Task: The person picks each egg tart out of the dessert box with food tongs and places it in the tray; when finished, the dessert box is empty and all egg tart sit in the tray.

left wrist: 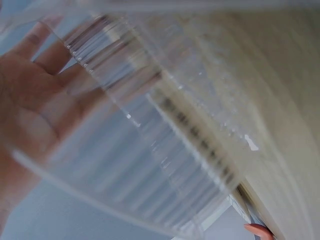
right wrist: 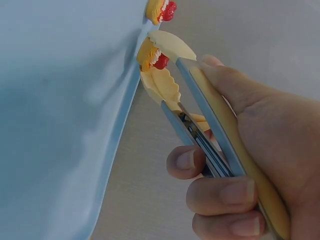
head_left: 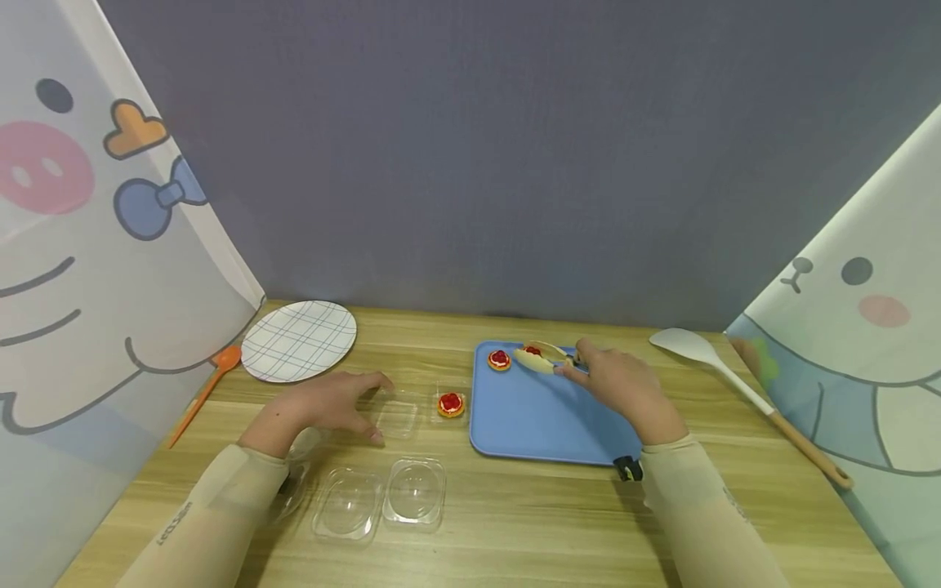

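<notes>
My right hand (head_left: 623, 382) grips a pair of tongs (right wrist: 227, 125) with cream-coloured scalloped tips. Those tips stand on either side of a small red-topped tart (right wrist: 146, 54) at the far edge of the blue tray (head_left: 544, 416); whether they squeeze it I cannot tell. Another tart (head_left: 499, 360) lies on the tray to its left. My left hand (head_left: 331, 404) reaches over the table with thumb and fingers spread, beside a clear plastic box (head_left: 398, 420). In the left wrist view, clear plastic (left wrist: 150, 170) partly covers the hand. A third tart (head_left: 451, 404) sits in a clear box left of the tray.
Clear plastic boxes (head_left: 415, 490) stand near the front, some partly behind my left forearm. A checked plate (head_left: 299, 341) and an orange spoon (head_left: 206, 394) lie at the left. A white turner with a wooden handle (head_left: 750, 396) lies at the right. Panels enclose the table's back and sides.
</notes>
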